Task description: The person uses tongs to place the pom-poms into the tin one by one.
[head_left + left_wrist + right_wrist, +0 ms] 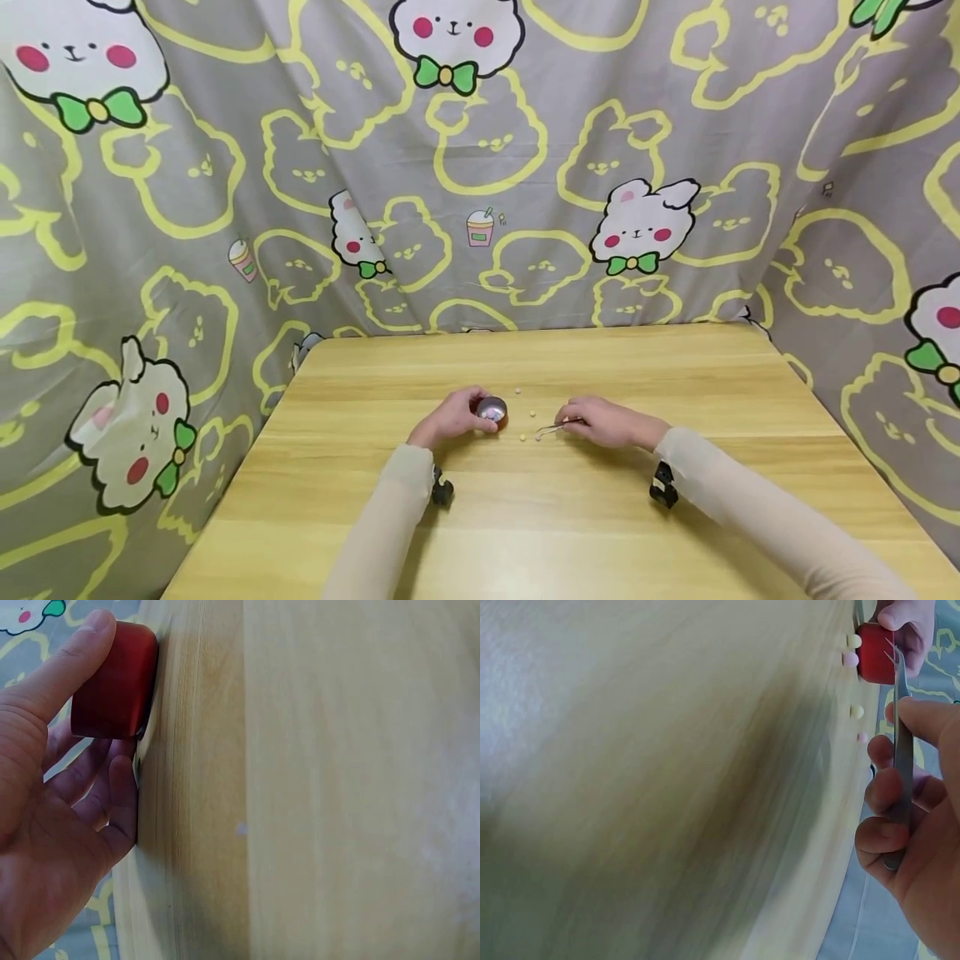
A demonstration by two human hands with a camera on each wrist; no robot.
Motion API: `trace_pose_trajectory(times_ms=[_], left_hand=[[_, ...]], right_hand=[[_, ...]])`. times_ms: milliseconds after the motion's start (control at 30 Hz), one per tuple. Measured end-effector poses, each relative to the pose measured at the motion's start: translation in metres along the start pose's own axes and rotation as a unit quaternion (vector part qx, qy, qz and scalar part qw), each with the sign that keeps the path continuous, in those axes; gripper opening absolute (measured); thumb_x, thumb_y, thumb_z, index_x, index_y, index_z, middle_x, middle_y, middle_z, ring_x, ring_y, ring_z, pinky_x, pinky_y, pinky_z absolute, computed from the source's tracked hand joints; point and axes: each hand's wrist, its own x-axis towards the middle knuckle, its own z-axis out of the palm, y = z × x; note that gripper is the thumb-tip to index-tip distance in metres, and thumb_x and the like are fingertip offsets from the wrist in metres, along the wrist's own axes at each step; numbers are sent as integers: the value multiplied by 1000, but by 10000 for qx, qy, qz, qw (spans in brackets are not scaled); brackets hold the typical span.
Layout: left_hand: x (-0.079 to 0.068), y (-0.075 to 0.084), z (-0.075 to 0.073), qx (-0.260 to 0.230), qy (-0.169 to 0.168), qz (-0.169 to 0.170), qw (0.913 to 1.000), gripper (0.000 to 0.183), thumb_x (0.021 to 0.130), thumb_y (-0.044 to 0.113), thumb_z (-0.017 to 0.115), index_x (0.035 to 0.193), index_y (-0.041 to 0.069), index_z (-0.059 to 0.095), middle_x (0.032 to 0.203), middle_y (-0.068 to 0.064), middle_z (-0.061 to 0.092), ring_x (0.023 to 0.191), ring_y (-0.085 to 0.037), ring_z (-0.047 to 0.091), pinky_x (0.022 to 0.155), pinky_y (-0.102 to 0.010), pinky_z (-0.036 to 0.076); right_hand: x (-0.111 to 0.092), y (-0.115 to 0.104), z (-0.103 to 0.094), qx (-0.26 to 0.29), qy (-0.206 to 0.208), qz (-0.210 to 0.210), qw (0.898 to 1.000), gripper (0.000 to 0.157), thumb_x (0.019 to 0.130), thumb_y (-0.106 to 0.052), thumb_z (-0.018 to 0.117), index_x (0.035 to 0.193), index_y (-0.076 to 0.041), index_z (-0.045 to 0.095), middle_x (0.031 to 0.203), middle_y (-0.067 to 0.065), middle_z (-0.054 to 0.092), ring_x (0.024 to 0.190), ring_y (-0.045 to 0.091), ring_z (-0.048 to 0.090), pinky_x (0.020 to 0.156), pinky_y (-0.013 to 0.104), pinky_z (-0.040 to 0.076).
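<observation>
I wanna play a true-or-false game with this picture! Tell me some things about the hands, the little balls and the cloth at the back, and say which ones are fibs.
1. The left hand holds a red cup. True.
2. The red cup is empty. False: small pale bits show inside it.
3. The right hand holds metal tweezers. True.
4. All the little balls on the table are blue. False: some are yellow and some are pink.
5. The tips of the metal tweezers are apart. True.
6. The cloth behind the table is plain. False: it has printed animal faces, some with green bows.
</observation>
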Motion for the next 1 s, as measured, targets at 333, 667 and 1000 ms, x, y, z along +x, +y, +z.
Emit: trace_pose_trajectory(times_ms=[333, 667, 1000], left_hand=[[0, -2, 2, 147, 6, -45, 9999, 50, 73, 24, 83, 114, 9, 60, 103, -1, 60, 96, -17, 55, 88, -37, 42], [2, -1, 1, 66, 13, 10, 10000, 48, 74, 22, 82, 114, 8, 60, 103, -1, 61, 96, -17, 55, 89, -37, 42], [3, 0, 1, -9, -1, -68, 10000, 48, 74, 24, 82, 114, 10, 60, 103, 0, 61, 96, -16, 55, 87, -35, 43]], right_hand=[[-1, 5, 8, -24, -80, -18, 10000, 14, 96, -19, 56, 105, -19, 66, 93, -10, 56, 84, 6, 53, 75, 32, 46], [2, 3, 9, -148, 21, -158, 9998, 12, 95, -18, 57, 103, -18, 67, 92, -9, 57, 83, 6, 54, 75, 32, 47], [0, 9, 10, -219, 43, -262, 9994, 12, 95, -17, 57, 102, -17, 67, 92, -8, 58, 83, 7, 55, 74, 32, 47]])
